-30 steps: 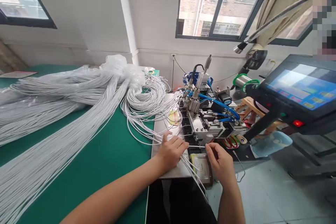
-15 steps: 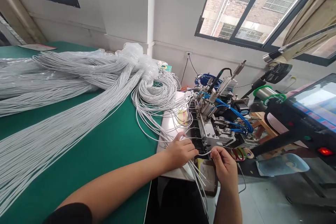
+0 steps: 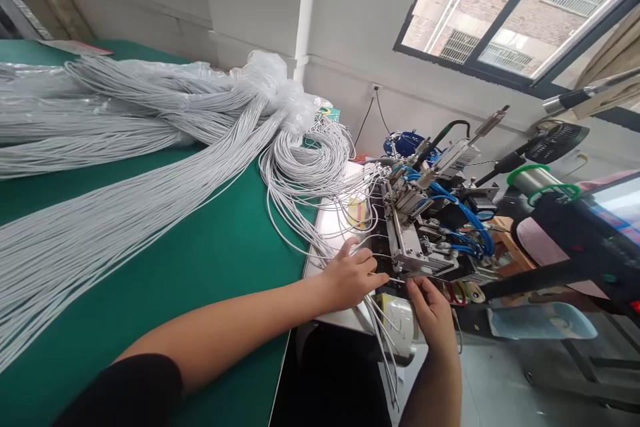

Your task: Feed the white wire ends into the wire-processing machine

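Green matting covers the worktop [image 3: 210, 267]. At its near right edge, the left hand [image 3: 353, 277] and right hand [image 3: 433, 313] each keep a grip pinched on one white wire [image 3: 397, 279], stretched between them just before the small machine [image 3: 420, 247]. Spare wires trail off the edge, cut off below. Farther left, one loose coil [image 3: 310, 167] adjoins at least three long bundles [image 3: 125, 220], their far ends inside a clear plastic bag [image 3: 273, 80].
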`<state>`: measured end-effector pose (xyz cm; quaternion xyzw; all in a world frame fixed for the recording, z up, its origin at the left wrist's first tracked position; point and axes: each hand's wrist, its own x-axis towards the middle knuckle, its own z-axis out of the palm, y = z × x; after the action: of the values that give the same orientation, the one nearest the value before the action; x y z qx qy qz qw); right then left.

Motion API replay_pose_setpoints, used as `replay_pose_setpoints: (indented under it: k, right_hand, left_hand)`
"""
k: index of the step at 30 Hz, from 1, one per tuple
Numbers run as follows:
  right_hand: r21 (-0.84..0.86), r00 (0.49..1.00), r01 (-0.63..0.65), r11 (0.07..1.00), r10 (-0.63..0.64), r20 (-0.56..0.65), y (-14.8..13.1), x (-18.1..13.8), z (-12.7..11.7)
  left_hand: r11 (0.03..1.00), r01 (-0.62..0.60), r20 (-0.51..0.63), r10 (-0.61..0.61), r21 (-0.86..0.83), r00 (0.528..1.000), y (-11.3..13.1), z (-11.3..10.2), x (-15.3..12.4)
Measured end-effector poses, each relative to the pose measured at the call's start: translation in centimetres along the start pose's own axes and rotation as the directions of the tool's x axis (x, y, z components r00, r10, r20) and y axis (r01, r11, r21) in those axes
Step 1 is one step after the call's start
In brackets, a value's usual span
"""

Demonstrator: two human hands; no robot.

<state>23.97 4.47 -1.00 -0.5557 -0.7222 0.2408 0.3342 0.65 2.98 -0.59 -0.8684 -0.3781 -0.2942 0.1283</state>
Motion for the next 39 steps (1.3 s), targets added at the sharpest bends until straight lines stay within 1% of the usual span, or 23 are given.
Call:
replay_pose_setpoints:
  k: [3,6,10,13,15,18,19,21,22,23,24,25,26,27,28,29,30,31,33,34,37,39]
  right_hand:
    - [0.06,0.997,-0.063,0.996,0.061,0.039,0.3,0.2,0.1]
    - [0.193,0.987,-0.155,0.969,0.144,0.067,0.3,0.2,0.3]
    - [0.381,0.957,-0.288,0.879,0.281,0.074,0.2,0.3,1.1]
    - [0.467,0.926,-0.361,0.807,0.368,0.079,0.2,0.5,1.7]
    - [0.46,0.917,-0.381,0.802,0.391,0.078,0.3,0.5,1.9]
    - [0.385,0.914,-0.391,0.836,0.402,0.054,0.8,0.1,1.7]
    - [0.344,0.911,-0.392,0.853,0.412,0.015,0.8,-0.2,1.5]
    - [0.225,0.901,-0.373,0.9,0.409,-0.144,0.6,-1.2,1.0]
    - [0.154,0.897,-0.343,0.927,0.371,-0.241,0.2,-1.8,0.7]
    - [0.073,0.899,-0.296,0.953,0.303,-0.317,-0.3,-2.4,0.5]
    - [0.013,0.91,-0.221,0.975,0.212,-0.357,-1.0,-3.0,0.4]
    - [-0.036,0.94,-0.118,0.992,0.099,-0.325,-1.8,-3.5,0.3]
    - [-0.11,0.97,0.005,0.994,-0.032,-0.243,-2.6,-3.9,0.3]
    - [-0.151,0.975,0.137,0.979,-0.16,-0.154,-3.5,-4.2,0.5]
    - [-0.14,0.965,0.259,0.956,-0.261,0.005,-4.3,-4.4,0.7]
    - [-0.1,0.94,0.335,0.937,-0.325,0.108,-5.0,-4.5,1.0]
    - [-0.055,0.905,0.397,0.916,-0.382,0.187,-5.5,-4.5,1.4]
    - [-0.019,0.876,0.447,0.894,-0.433,0.213,-6.0,-4.5,1.9]
    - [0.04,0.844,0.494,0.868,-0.49,0.218,-6.5,-4.6,2.8]
    - [0.059,0.837,0.511,0.858,-0.512,0.192,-6.7,-4.6,3.3]
    - [0.069,0.846,0.519,0.852,-0.524,0.098,-6.9,-4.8,4.6]
    - [0.06,0.858,0.507,0.86,-0.51,0.055,-7.0,-4.9,5.2]
  left_hand:
    - [1.0,0.021,0.02,-0.021,0.006,1.0,0.0,0.2,-0.1]
    - [0.999,0.039,0.033,-0.039,-0.002,0.999,-0.1,0.4,-0.1]
    - [0.999,0.044,0.048,-0.044,-0.008,0.998,-0.1,0.3,0.0]
    - [0.999,0.034,0.029,-0.034,0.0,0.999,-0.1,0.2,0.1]
    - [1.0,0.03,0.01,-0.03,0.008,0.999,-0.1,0.1,0.1]
    - [0.999,0.035,-0.01,-0.036,-0.025,0.999,-0.2,0.0,0.0]
    - [0.998,0.045,-0.007,-0.045,-0.047,0.999,-0.3,0.0,0.0]
    - [0.992,0.081,0.02,-0.079,-0.095,0.997,-0.4,-0.2,0.0]
    - [0.988,0.104,0.039,-0.1,-0.117,0.994,-0.4,-0.3,0.0]
    - [0.982,0.127,0.058,-0.121,-0.136,0.991,-0.5,-0.4,0.0]
    - [0.977,0.15,0.075,-0.14,-0.152,0.987,-0.5,-0.5,-0.1]
    - [0.972,0.171,0.089,-0.158,-0.163,0.983,-0.6,-0.6,-0.1]
    - [0.967,0.189,0.098,-0.174,-0.171,0.98,-0.6,-0.7,-0.1]
    - [0.964,0.201,0.102,-0.185,-0.175,0.977,-0.6,-0.7,-0.2]
    - [0.962,0.207,0.102,-0.192,-0.177,0.976,-0.6,-0.7,-0.3]
    - [0.962,0.205,0.095,-0.191,-0.178,0.977,-0.6,-0.7,-0.4]
    - [0.963,0.201,0.087,-0.189,-0.177,0.978,-0.6,-0.7,-0.5]
    - [0.964,0.199,0.089,-0.186,-0.175,0.978,-0.6,-0.7,-0.7]
    - [0.962,0.202,0.088,-0.188,-0.186,0.978,-0.8,-0.8,-0.9]
    - [0.959,0.208,0.083,-0.195,-0.193,0.977,-0.9,-0.9,-0.9]
    - [0.961,0.201,0.104,-0.184,-0.193,0.977,-1.1,-1.4,-0.9]
    - [0.972,0.164,0.157,-0.138,-0.166,0.978,-1.1,-1.7,-0.7]
